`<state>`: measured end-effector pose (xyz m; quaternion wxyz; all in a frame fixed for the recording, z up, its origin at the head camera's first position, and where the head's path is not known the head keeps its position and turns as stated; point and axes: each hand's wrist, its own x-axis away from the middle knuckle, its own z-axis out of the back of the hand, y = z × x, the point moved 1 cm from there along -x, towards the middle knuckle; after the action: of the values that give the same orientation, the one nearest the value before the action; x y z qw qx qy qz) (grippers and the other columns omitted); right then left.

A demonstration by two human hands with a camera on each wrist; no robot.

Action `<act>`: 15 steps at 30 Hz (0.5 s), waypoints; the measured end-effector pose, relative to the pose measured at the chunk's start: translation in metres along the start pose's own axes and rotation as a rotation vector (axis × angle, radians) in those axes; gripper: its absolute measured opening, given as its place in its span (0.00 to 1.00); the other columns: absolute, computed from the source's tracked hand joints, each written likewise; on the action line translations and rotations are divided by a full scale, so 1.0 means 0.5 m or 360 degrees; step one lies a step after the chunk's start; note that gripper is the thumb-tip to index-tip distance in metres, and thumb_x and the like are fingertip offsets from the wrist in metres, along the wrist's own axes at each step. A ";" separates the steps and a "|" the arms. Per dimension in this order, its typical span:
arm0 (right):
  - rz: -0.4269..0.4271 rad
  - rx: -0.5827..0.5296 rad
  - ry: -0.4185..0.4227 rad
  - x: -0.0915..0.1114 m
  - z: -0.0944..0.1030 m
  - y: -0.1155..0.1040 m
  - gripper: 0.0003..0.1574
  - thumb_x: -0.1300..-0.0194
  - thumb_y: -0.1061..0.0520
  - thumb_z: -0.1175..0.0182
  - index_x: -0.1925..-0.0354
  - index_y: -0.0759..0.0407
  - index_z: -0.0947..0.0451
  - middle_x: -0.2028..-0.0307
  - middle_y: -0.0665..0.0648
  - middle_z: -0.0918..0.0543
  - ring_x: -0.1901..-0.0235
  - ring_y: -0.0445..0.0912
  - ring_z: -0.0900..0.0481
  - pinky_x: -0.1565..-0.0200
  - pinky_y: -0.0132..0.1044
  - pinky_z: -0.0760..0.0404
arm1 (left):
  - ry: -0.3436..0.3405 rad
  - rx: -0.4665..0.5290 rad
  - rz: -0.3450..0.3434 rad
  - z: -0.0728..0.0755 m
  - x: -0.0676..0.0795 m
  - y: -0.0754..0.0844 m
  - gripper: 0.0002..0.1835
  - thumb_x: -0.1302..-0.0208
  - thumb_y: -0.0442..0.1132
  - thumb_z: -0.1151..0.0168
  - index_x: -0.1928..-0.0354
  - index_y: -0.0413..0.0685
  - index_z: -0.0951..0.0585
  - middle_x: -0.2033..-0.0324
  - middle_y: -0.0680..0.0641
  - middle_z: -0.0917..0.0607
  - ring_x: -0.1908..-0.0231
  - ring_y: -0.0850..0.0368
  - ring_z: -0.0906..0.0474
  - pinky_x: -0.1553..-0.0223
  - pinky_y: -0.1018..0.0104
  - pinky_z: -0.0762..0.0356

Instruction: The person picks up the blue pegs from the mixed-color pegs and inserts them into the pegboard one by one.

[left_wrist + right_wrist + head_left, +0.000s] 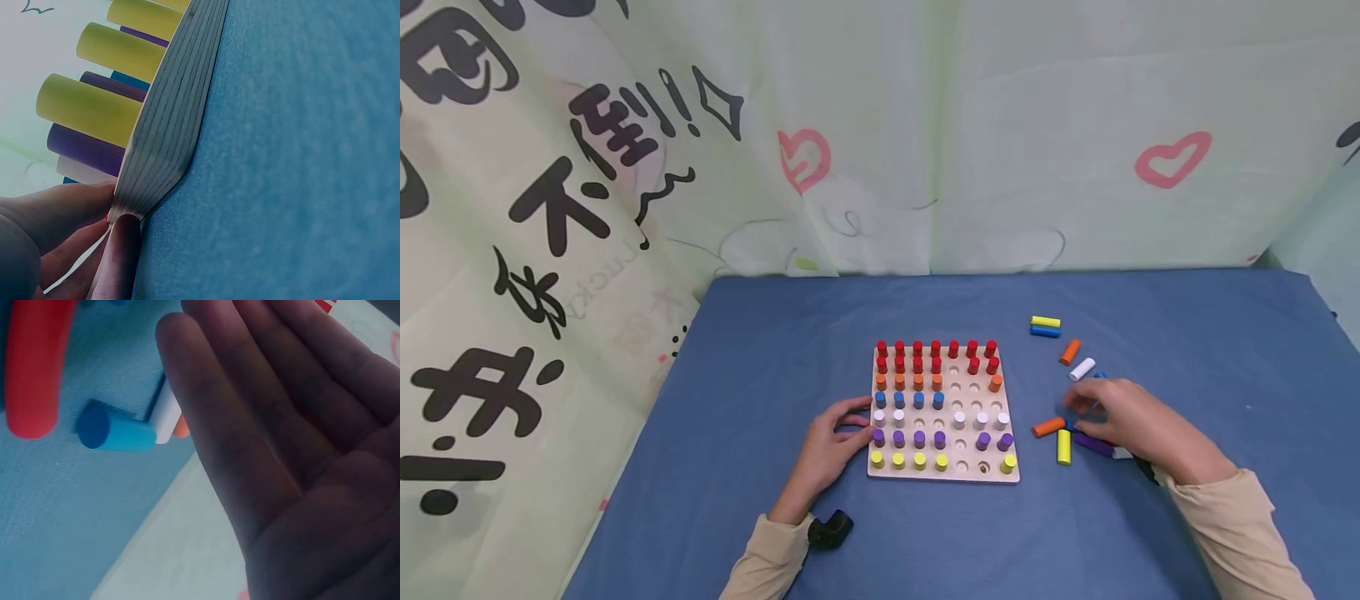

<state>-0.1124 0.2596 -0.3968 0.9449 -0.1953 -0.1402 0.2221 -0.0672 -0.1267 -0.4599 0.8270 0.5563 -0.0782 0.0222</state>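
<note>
My left hand (833,450) grips the left edge of a wooden pegboard (953,476), thumb and fingers at its rim. The left wrist view shows fingertips on the layered edge (162,137) at the board's corner. Rows of red, orange, blue, white, purple and yellow pegs (919,461) stand in it, with several bare holes toward the right. Over loose pegs to the right hovers my right hand (1131,421), its fingers extended in the right wrist view. Under and beside it lie an orange peg (1048,427), a yellow peg (1063,447) and a purple peg (1093,444).
Farther back lie a yellow peg (1045,321), a blue peg (1045,331), an orange peg (1070,352) and a white peg (1082,369). A red rounded piece (36,369) shows beside a blue peg (122,430) in the right wrist view. A printed curtain (1000,208) borders the table.
</note>
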 end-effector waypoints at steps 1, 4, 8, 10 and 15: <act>-0.0004 0.0002 -0.0001 0.002 -0.001 0.002 0.17 0.49 0.66 0.26 0.59 0.63 0.17 0.64 0.53 0.15 0.65 0.47 0.17 0.61 0.47 0.15 | -0.0001 0.0005 0.0002 -0.001 -0.001 0.000 0.24 0.34 0.36 0.34 0.36 0.45 0.24 0.43 0.42 0.20 0.52 0.51 0.19 0.54 0.65 0.16; -0.0017 0.0012 -0.0004 0.004 -0.003 0.004 0.16 0.50 0.66 0.25 0.60 0.62 0.17 0.64 0.53 0.15 0.65 0.47 0.17 0.61 0.47 0.15 | -0.0003 0.0008 -0.0006 -0.001 -0.001 -0.002 0.24 0.34 0.37 0.34 0.37 0.45 0.23 0.43 0.42 0.20 0.52 0.51 0.19 0.54 0.64 0.16; -0.0048 0.0021 -0.0020 0.005 -0.006 0.006 0.16 0.51 0.67 0.25 0.61 0.62 0.17 0.65 0.53 0.15 0.65 0.47 0.18 0.61 0.47 0.16 | 0.0005 -0.0002 0.0007 -0.001 -0.001 -0.002 0.24 0.35 0.37 0.33 0.37 0.46 0.23 0.43 0.43 0.20 0.52 0.52 0.19 0.53 0.63 0.16; -0.0046 0.0021 -0.0021 0.006 -0.008 0.007 0.16 0.51 0.67 0.25 0.61 0.61 0.17 0.65 0.53 0.15 0.65 0.47 0.18 0.61 0.47 0.16 | 0.0006 -0.0011 0.0006 -0.001 0.000 -0.001 0.24 0.35 0.37 0.33 0.37 0.46 0.23 0.43 0.43 0.20 0.52 0.52 0.19 0.54 0.64 0.16; -0.0014 0.0021 0.0005 0.010 -0.012 0.009 0.15 0.51 0.68 0.26 0.62 0.60 0.16 0.66 0.52 0.15 0.66 0.46 0.17 0.61 0.46 0.15 | 0.0002 0.0005 0.0005 -0.002 0.000 0.001 0.24 0.35 0.37 0.33 0.37 0.46 0.23 0.44 0.43 0.20 0.53 0.52 0.19 0.54 0.64 0.16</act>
<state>-0.1075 0.2641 -0.4031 0.9474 -0.1886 -0.1380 0.2185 -0.0674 -0.1254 -0.4597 0.8261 0.5576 -0.0785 0.0241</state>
